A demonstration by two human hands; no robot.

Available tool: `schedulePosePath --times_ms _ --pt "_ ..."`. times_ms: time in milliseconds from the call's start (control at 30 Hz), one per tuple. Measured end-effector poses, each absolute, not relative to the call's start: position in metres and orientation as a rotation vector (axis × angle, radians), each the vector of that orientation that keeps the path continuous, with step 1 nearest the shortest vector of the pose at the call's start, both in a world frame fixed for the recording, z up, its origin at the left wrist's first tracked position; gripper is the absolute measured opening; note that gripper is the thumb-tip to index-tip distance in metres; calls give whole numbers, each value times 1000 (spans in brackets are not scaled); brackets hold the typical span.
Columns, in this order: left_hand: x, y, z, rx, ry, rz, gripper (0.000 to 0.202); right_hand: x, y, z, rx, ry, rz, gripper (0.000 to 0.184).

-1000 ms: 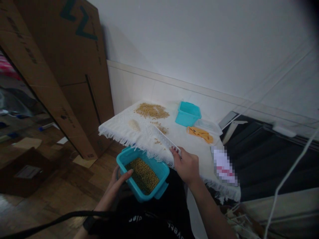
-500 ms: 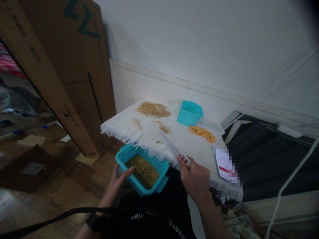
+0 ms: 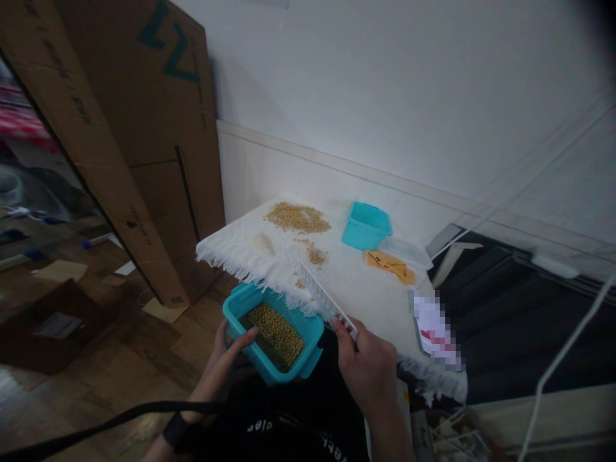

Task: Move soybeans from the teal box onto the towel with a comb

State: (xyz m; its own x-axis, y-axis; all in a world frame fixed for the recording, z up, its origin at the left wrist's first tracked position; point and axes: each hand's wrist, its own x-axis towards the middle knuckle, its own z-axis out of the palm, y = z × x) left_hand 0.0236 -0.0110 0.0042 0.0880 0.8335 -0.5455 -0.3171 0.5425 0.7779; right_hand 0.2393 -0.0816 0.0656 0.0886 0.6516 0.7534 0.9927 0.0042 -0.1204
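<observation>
My left hand (image 3: pixel 222 359) grips a teal plastic box (image 3: pixel 272 333) full of soybeans, held just below the near fringed edge of a white cloth (image 3: pixel 356 292) on a small table. My right hand (image 3: pixel 369 367) is closed on the end of a long white slotted plastic strip (image 3: pixel 323 298) that lies across the cloth near that edge. A few loose beans (image 3: pixel 301 283) sit beside the strip. A larger pile of soybeans (image 3: pixel 297 217) and a smaller clump (image 3: pixel 316 256) lie farther back on the cloth. A small heap of white grains (image 3: pixel 262 242) is at the left.
A second teal box (image 3: pixel 366 225), a clear lid (image 3: pixel 407 250) and an orange packet (image 3: pixel 389 265) lie at the back of the cloth; a card (image 3: pixel 436 330) lies at the right edge. Tall cardboard boxes (image 3: pixel 125 122) lean at left, a dark surface (image 3: pixel 520 314) at right.
My right hand has drawn the white strip back toward the near edge of the cloth, above the held box. The left hand and box have hardly moved.
</observation>
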Motion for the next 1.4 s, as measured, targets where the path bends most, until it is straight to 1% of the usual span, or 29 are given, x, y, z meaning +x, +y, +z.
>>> schedulePosePath --times_ms 167,400,700,833,1033,1133,1233,1400 --pt "21 -11 3 530 1187 904 103 225 -88 60 -1716 -1606 -699 42" --pt "20 -12 2 543 1190 905 106 224 -93 55 -1644 -1619 -720 32" --pt "14 -6 -2 577 1200 919 106 224 -99 60 -1633 -1678 -583 36" --pt "11 -5 -1 589 1204 935 106 238 -94 61 -1697 -1559 -626 44" --pt "12 -6 4 594 1185 940 90 284 -64 59 -1830 -1393 -679 56" --pt "12 -5 4 593 1183 946 89 301 -52 56 -1891 -1392 -695 61" --pt "11 -5 3 606 1182 924 90 308 -47 53 -1897 -1447 -715 61" --pt "10 -5 2 605 1158 915 92 305 -47 49 -1810 -1499 -742 52"
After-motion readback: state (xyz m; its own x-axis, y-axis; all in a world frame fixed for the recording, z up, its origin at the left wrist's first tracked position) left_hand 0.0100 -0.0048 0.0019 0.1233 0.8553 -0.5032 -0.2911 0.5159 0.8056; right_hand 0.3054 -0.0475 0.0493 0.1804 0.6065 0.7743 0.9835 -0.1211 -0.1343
